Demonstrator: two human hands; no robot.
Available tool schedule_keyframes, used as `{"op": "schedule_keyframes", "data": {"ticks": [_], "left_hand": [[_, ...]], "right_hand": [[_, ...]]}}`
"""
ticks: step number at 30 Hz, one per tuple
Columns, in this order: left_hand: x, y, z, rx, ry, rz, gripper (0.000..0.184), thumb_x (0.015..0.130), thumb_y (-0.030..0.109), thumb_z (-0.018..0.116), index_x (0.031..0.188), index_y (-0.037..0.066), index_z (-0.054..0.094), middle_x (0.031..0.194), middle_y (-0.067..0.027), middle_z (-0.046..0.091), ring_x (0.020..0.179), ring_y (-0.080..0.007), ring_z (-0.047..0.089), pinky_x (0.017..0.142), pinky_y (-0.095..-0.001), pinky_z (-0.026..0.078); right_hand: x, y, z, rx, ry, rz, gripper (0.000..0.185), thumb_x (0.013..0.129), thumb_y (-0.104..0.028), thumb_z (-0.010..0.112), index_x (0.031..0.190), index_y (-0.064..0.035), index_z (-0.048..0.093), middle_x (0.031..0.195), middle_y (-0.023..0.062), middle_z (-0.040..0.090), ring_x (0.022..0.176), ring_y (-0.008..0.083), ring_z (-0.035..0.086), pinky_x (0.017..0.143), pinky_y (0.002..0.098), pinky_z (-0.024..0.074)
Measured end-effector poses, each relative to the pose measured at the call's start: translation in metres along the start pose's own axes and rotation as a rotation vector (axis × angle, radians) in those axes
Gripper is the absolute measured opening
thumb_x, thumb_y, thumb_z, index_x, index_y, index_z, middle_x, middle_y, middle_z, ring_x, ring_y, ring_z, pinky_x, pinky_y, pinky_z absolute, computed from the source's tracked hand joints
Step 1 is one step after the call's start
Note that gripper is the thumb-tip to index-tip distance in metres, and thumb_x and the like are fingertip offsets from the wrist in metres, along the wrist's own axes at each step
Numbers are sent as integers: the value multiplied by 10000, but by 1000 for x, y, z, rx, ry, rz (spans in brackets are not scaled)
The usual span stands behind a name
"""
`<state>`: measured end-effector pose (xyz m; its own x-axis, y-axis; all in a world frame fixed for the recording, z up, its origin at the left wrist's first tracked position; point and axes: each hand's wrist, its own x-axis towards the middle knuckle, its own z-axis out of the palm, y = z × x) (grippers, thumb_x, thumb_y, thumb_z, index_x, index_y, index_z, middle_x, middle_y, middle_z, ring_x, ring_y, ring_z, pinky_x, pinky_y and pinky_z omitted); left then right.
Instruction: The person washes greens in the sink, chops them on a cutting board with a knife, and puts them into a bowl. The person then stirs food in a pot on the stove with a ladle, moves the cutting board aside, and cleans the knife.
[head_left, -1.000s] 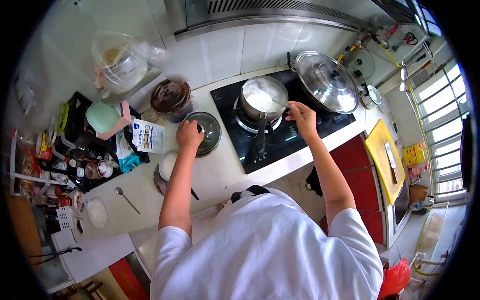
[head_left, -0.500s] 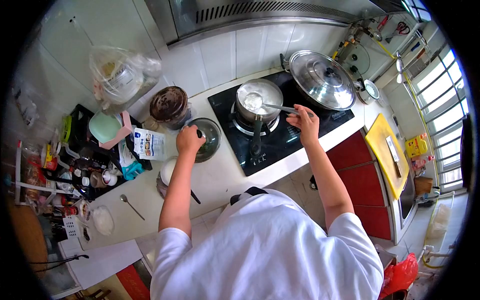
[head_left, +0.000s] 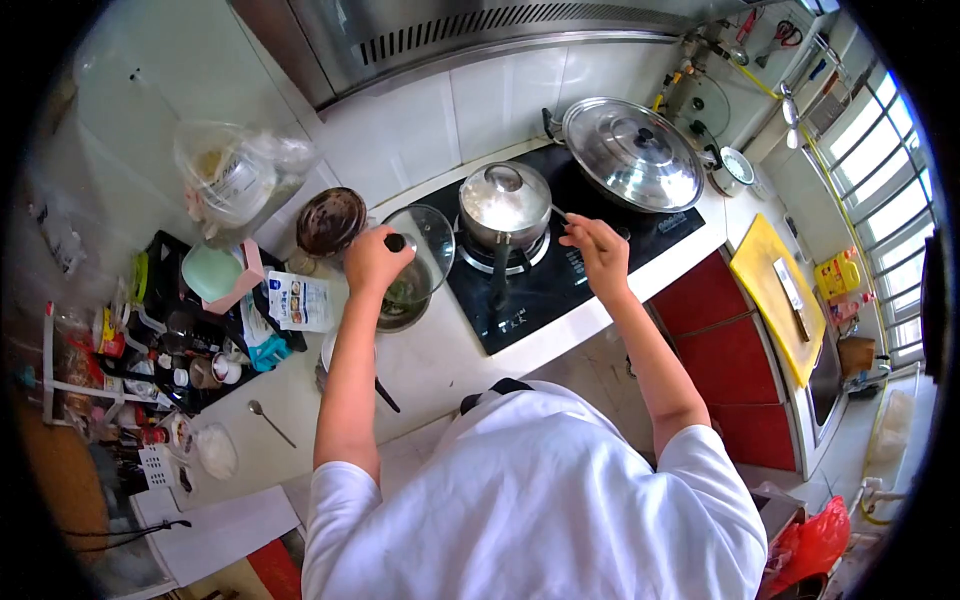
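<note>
My left hand [head_left: 373, 262] is closed on the dark knob of a clear glass lid [head_left: 432, 240]. The lid is tilted, raised off a bowl [head_left: 404, 318] with something dark green inside, and its far edge reaches close to the hob. Between the fingertips of my right hand [head_left: 597, 252] is the thin metal handle of a ladle [head_left: 561, 213]. The handle runs over the rim of a steel saucepan [head_left: 482, 229] on the burner. Whitish, shiny contents show in the pan. The ladle's bowl is hard to make out there.
A large lidded wok [head_left: 640, 160] stands behind right on the black hob [head_left: 540, 290]. Left are a brown-lidded jar [head_left: 332, 222], a white packet [head_left: 300, 302], a spoon [head_left: 270, 423] and crowded bottles. A knife [head_left: 788, 290] lies on the yellow cutting board [head_left: 760, 270].
My left hand has lifted the glass lid off the bowl, tilting it toward the saucepan. The ladle has shifted in the pan, with my right hand slightly lower and still gripping it.
</note>
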<state>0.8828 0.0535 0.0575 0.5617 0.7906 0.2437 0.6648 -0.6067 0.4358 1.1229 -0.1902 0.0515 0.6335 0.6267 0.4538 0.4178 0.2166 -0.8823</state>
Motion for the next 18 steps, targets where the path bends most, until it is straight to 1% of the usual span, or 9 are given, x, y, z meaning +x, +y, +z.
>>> {"op": "schedule_keyframes", "data": {"ticks": [2,3,6,8,10,11,12,14,18], "left_hand": [[6,14,-6,10,37,19,397,599,339,684,915,98,677,876,-137,651,836,-297,620,741,-389,489],[10,23,-9,5,13,-4,401,597,340,682,917,98,678,884,-136,652,839,-298,619,741,-388,490],[21,45,-15,-8,-30,4,419,586,351,679,923,102,680,899,-136,653,843,-302,618,741,-389,493],[28,57,-13,19,-36,39,434,579,368,678,927,108,682,904,-134,654,846,-301,618,746,-386,495],[37,71,-8,36,-54,69,427,577,362,677,919,107,682,879,-126,658,819,-294,625,723,-374,497],[39,77,-4,50,-75,87,420,575,357,677,911,106,682,854,-117,662,791,-286,631,701,-361,499],[42,85,0,55,-79,93,420,575,357,677,911,106,682,854,-117,662,791,-286,631,701,-361,499],[49,100,10,53,-162,79,442,561,373,685,927,124,688,901,-125,656,850,-288,621,748,-373,498],[64,129,35,94,-212,87,450,542,359,693,941,151,695,896,-99,671,846,-264,634,752,-358,507]], "right_hand": [[-3,-12,-1,-330,-86,-296,198,844,-78,593,1028,-8,618,851,122,623,691,210,641,609,287,498],[-4,-13,-2,-371,-106,-380,207,801,-18,602,1005,-34,632,875,144,615,687,253,633,597,296,502],[-8,-13,-7,-583,-252,-469,226,795,-20,600,1017,-52,628,876,150,611,686,270,629,594,306,504],[-12,4,-8,-636,-266,-440,227,826,-58,594,1051,-26,606,893,129,630,696,234,647,616,288,509],[-10,4,3,100,149,67,235,885,-120,549,1074,16,581,909,116,643,726,198,657,646,273,515],[-8,1,-5,288,246,281,274,921,-159,500,1082,53,566,911,137,642,760,190,656,678,268,515],[-3,-2,-13,418,333,340,277,920,-156,478,1085,53,556,885,178,640,750,216,662,662,270,528],[-2,6,-26,609,453,408,279,913,-145,468,1087,63,537,875,195,638,749,233,666,643,267,545],[-7,1,-48,751,550,458,278,916,-135,444,1099,62,514,881,199,636,763,247,667,620,275,560]]}}
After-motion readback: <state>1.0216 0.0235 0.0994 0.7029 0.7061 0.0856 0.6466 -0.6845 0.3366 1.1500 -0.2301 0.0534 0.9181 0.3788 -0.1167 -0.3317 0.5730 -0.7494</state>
